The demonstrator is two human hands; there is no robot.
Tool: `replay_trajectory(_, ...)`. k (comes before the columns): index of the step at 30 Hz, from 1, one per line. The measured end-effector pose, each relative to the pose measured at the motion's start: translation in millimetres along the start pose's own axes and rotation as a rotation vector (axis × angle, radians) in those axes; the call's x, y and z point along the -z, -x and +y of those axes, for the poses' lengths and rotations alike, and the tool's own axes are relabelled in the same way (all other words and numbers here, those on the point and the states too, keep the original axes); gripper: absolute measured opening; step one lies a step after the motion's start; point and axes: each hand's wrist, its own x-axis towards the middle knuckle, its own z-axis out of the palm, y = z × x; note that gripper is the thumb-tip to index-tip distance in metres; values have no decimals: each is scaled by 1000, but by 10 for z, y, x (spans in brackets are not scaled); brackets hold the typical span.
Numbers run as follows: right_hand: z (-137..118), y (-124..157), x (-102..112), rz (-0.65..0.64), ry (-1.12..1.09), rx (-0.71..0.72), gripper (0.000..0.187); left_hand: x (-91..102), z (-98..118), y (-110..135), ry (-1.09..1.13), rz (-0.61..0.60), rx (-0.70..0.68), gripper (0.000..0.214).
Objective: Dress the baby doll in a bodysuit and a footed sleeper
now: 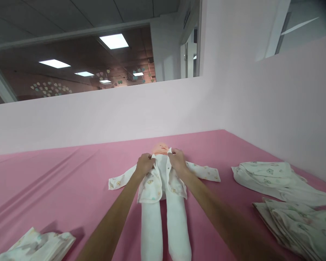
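Note:
A baby doll lies on its back on a pink surface, its head (161,148) toward the wall. White footed trousers (151,228) cover its legs. Over a white undergarment (161,170) it wears a white printed baby jacket (151,188), open down the front, with both sleeves spread out sideways. My left hand (145,164) is closed on the jacket's left front edge near the neck. On the opposite edge, at the same height, my right hand (177,159) pinches the fabric. The fingertips of both hands are partly hidden.
Folded white printed cloths (266,174) lie at the right, with a second folded stack (301,228) nearer me. Another folded cloth (40,246) sits at the front left. Pink sheeting (70,181) meets a white wall (111,116) at the back, with a window above.

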Motion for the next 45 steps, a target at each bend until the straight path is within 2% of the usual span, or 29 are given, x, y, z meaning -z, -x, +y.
replay_trajectory(3,-39,-70,-97,-8,12,75,14,-135,44,-76,-38,63,-73,15)
replay_trajectory(8,-86,-56,-163,-86,2,154,21,-312,54,-51,-110,216,-174,19)
replay_trajectory(12,-82,9,-149,-119,-23,146,28,-376,15,27,-170,329,-138,20)
replay_trajectory(18,-90,89,-154,-121,-63,144,33,-403,0,71,-213,421,-121,17)
replay_trajectory(23,-98,111,-166,-110,-73,165,28,-404,-1,79,-251,390,-113,17)
replay_trajectory(34,-66,115,-174,-136,-92,129,30,-410,-18,83,-289,352,-196,20)
replay_trajectory(45,-44,162,-214,-137,27,218,23,-414,-1,111,-384,322,-213,18)
